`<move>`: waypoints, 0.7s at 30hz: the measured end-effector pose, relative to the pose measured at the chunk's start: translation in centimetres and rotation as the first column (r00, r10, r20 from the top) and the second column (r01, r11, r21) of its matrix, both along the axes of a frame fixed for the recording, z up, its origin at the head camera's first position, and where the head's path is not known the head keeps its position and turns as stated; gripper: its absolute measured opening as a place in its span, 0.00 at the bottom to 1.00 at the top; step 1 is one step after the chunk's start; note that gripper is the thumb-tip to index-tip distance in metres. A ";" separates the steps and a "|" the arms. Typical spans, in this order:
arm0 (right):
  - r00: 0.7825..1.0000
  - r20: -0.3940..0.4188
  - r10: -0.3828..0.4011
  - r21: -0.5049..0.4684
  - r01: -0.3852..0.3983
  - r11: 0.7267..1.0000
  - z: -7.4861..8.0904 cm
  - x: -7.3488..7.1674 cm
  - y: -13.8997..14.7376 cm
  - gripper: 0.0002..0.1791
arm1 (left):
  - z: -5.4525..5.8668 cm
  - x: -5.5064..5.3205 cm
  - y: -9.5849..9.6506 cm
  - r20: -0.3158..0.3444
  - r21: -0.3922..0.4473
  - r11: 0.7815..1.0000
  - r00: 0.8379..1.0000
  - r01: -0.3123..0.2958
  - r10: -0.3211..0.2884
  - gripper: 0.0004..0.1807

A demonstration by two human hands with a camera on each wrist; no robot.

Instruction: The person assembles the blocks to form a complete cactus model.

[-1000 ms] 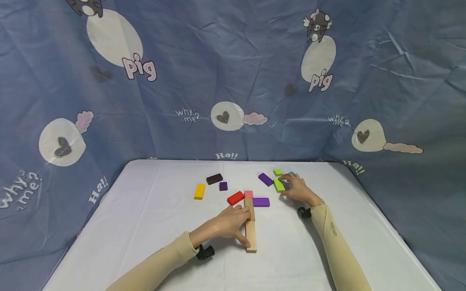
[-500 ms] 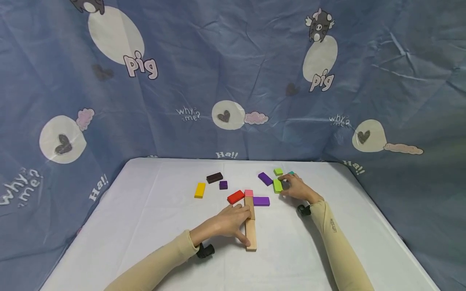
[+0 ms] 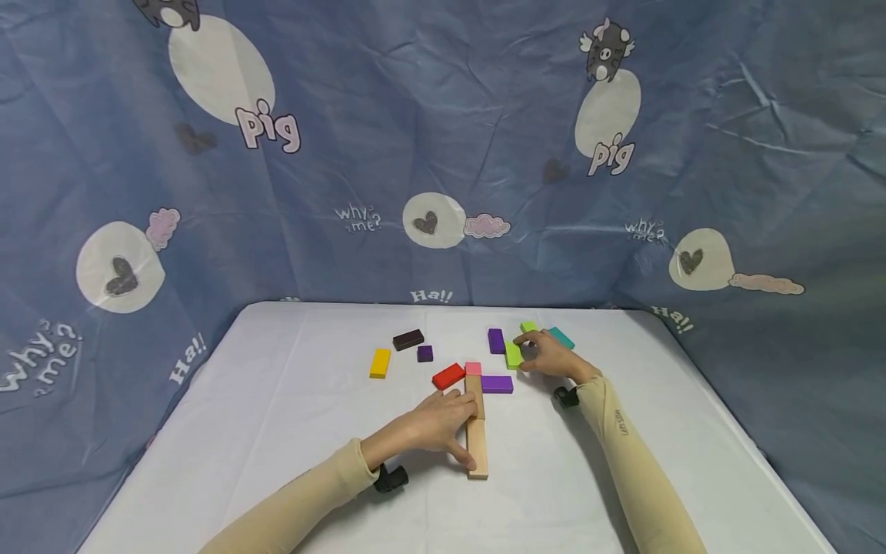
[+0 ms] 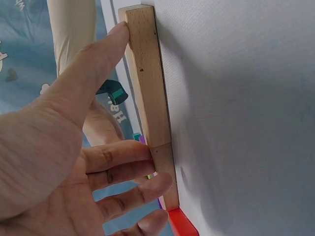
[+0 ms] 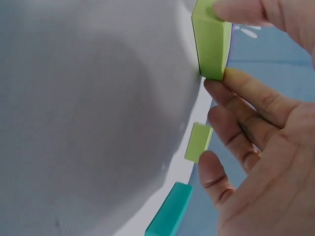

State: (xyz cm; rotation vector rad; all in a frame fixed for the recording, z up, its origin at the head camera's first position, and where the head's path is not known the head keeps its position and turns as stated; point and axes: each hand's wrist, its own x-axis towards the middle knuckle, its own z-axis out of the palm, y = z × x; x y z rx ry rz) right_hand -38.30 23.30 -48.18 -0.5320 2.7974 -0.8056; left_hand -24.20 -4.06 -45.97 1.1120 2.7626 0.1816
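Two plain wooden blocks lie end to end in the head view, a near one (image 3: 477, 454) and a far one (image 3: 474, 387). My left hand (image 3: 432, 423) touches their left side, thumb by the near block's front end and fingers on the far block. A pink block (image 3: 473, 368) caps the row, with a red block (image 3: 448, 377) to its left and a purple block (image 3: 497, 384) to the right. Farther right, my right hand (image 3: 559, 358) pinches a lime-green block (image 5: 210, 42) by its ends. Against that block's left side lies another purple block (image 3: 495, 340).
Behind my right hand lie a small lime-green block (image 5: 199, 142) and a teal block (image 3: 561, 337). A yellow block (image 3: 380, 363), a dark brown block (image 3: 408, 339) and a small dark purple block (image 3: 425, 354) sit back left on the white table (image 3: 311, 400).
My right hand has moved left with the lime-green block. The far purple block has shifted left and turned to point straight away, and more of the teal block shows. My left hand stays put.
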 end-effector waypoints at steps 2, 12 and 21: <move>1.000 -0.001 0.020 -0.013 -0.020 1.000 0.1 0.0 -0.3 0.34 | 0.0 0.0 0.0 -0.002 -0.002 1.000 1.000 -0.002 0.002 0.39; 0.996 -0.010 0.083 -0.034 -0.083 0.996 -0.1 0.2 -0.9 0.33 | -0.2 0.0 0.0 0.002 -0.007 1.000 1.000 -0.006 0.006 0.38; 0.997 0.012 0.079 -0.009 -0.079 0.997 0.2 0.7 -0.9 0.34 | -0.1 -0.1 0.0 0.006 -0.018 1.000 1.000 -0.005 0.005 0.40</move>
